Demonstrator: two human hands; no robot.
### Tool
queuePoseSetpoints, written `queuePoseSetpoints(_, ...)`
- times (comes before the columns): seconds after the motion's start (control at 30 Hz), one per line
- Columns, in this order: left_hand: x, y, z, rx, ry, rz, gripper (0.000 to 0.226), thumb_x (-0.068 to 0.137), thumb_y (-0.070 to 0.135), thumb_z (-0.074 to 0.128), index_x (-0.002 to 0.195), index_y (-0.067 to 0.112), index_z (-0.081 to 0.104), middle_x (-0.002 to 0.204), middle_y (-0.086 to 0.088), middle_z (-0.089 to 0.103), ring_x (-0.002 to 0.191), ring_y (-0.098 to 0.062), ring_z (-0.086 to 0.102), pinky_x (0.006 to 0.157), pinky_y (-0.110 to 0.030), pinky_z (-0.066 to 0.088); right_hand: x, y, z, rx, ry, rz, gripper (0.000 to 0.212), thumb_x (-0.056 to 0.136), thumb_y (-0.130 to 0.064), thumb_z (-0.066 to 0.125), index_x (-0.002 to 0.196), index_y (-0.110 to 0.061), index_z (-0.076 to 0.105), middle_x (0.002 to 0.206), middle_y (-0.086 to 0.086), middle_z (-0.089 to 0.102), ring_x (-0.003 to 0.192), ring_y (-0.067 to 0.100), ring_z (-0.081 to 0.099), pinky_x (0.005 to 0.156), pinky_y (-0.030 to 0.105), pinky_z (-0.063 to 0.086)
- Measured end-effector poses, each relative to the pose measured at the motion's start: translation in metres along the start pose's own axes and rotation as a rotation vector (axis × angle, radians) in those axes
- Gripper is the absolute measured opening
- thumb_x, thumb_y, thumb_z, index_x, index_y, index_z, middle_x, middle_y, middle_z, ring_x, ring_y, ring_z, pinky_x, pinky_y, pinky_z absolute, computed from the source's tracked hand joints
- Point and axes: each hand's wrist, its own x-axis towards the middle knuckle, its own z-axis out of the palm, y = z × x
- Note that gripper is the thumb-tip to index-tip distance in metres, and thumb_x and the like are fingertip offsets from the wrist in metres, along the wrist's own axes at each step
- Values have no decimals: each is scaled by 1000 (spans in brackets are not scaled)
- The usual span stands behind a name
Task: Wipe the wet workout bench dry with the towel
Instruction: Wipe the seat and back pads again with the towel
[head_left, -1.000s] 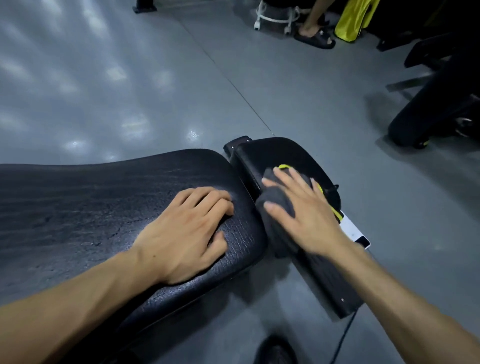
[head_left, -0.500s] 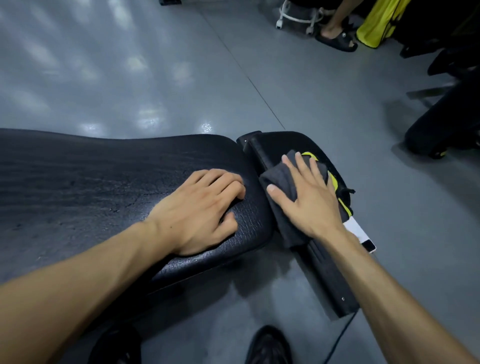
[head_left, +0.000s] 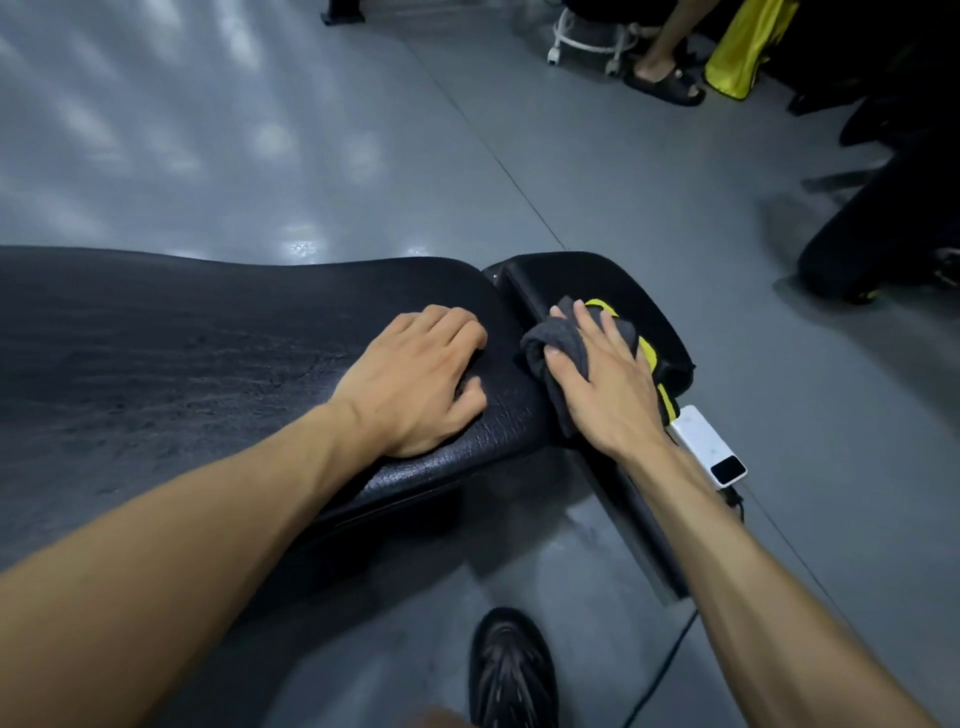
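Two hands work: the left hand (head_left: 415, 379) lies flat on the bench (head_left: 208, 364); the right hand (head_left: 602, 384) presses the towel (head_left: 558, 338), soft, light and bunched, onto its end pad, fingers straight.

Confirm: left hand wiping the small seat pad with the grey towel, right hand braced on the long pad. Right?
Hands are swapped. In the head view the right hand presses the grey towel on the small seat pad, and the left hand is braced on the long pad.
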Motion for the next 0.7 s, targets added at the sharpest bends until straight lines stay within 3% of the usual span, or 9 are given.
queuePoseSetpoints(0.27,-61,-50,-32,51,-109,-5,67,95,55,19,145,24,51,155,4,47,142,-20,42,116,-41,33,-52,-60,-1,220,-136,-89,64,90,-48,42,153,-46,33,165,-22,23,155,2,6,126,47,9)
queuePoseSetpoints(0.43,-107,-98,-59,116,-124,-46,64,98,57,22,144,25,53,152,3,51,138,-24,49,110,-45,42,-82,-93,2,92,-322,-468,66,91,-52,45,155,-49,27,166,-24,16,156,3,2,126,48,5)
queuePoseSetpoints(0.5,-121,-109,-67,111,-136,-69,65,98,59,22,144,26,53,152,4,51,138,-23,49,110,-45,43,-72,-88,6,12,-279,-519,65,93,-58,41,156,-45,28,167,-19,17,157,7,5,126,49,6)
queuePoseSetpoints(0.6,-143,-115,-74,109,-123,-107,66,98,61,22,146,27,50,153,6,49,139,-20,47,110,-44,42,-10,-76,5,-32,-104,-214,64,99,-61,36,156,-34,35,167,-7,26,156,16,16,124,53,16)
queuePoseSetpoints(0.7,-162,-117,-74,94,-129,-146,66,99,62,20,150,29,46,157,9,44,142,-18,43,112,-42,39,53,-87,8,0,-102,78,57,104,-57,32,153,-31,40,166,-2,29,156,23,18,124,53,13)
